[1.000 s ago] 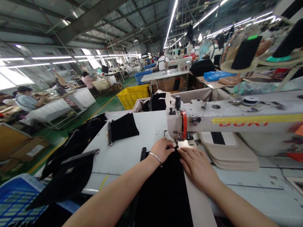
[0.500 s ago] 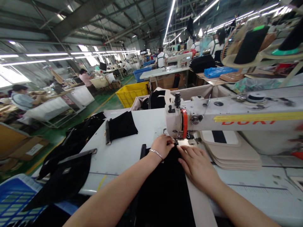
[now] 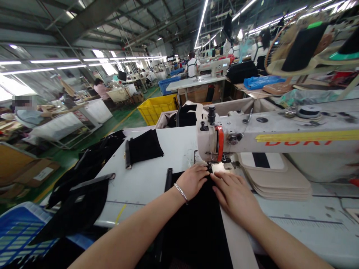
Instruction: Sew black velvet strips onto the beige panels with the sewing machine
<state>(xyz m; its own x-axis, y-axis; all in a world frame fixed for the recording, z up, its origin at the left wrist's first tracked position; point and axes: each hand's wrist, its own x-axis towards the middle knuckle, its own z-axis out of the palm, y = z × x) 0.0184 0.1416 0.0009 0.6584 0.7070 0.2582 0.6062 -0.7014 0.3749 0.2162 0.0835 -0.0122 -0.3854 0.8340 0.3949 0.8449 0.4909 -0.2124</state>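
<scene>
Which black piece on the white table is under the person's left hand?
The long black piece running up to the sewing machine: the left hand rests on it. The other black pieces lie farther left, apart from it.

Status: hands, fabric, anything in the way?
Left hand on black fabric. Right hand at its right edge. Machine head close beyond both hands. Beige stack off right, apart from hands.
</scene>
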